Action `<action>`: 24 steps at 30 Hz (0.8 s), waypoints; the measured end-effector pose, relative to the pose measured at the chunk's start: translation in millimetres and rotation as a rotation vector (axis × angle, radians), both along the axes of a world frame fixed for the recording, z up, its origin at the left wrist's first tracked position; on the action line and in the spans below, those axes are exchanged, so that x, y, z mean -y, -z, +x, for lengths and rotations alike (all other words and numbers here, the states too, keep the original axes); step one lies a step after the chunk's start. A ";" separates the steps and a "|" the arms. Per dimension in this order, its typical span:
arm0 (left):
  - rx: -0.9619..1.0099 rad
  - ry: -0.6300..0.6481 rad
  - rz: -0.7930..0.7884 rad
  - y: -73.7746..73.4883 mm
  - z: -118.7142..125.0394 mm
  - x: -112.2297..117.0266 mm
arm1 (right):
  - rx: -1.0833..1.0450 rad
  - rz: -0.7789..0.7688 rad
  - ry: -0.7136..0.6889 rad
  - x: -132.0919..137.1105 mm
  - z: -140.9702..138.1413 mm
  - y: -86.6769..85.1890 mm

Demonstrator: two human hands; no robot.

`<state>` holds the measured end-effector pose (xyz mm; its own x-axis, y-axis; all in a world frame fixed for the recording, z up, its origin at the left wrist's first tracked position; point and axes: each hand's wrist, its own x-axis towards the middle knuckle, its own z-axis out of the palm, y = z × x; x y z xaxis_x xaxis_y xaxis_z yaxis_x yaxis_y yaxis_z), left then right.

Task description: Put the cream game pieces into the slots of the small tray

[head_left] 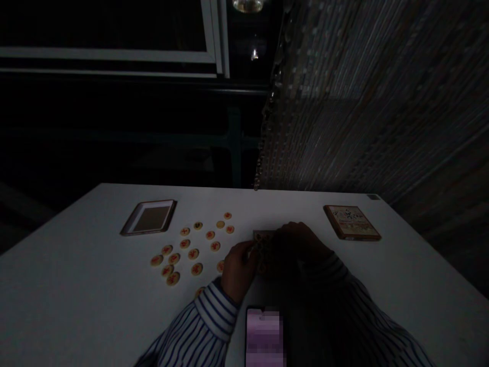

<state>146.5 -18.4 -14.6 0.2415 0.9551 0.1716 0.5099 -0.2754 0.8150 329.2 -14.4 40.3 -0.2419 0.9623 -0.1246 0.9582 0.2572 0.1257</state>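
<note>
A small dark box (264, 252) holding round xiangqi pieces lies between my hands, mostly in shadow. At its left side, my left hand (240, 270) is closed, thumb and fingers bent together by the edge; what they pinch is too dark to make out. My right hand (300, 240) curves over the box's far right part with bent fingers, their tips lost in shadow. Left of the box, several loose xiangqi pieces (193, 254) are scattered on the white table (114, 306), most with red characters. One piece (197, 226) has a dark character, and another (220, 224) looks plain.
An open, shallow box part (148, 217) lies at the back left. On the right is a flat box lid (352, 223) with printed characters. A phone (265, 336) with a lit screen lies close to me between my forearms. A bead curtain (344, 102) hangs behind the table.
</note>
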 end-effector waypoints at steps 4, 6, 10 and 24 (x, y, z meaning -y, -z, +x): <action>0.010 0.001 0.012 2.6 0.1 -0.7 | 0.004 0.018 0.009 -0.2 0.5 2.9; 0.019 0.004 0.016 4.5 -0.1 -1.0 | 0.006 0.015 0.003 0.1 0.3 3.3; 0.020 0.000 0.021 6.5 -0.4 -1.3 | 0.021 0.024 -0.004 1.0 -0.9 1.6; 0.000 -0.007 0.023 0.0 0.0 -0.4 | -0.008 0.023 0.007 2.1 -1.1 -3.0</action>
<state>146.6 -18.0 -14.7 0.2350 0.9526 0.1932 0.5119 -0.2903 0.8085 328.0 -16.4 43.3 -0.2362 0.9664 -0.1008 0.9609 0.2478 0.1239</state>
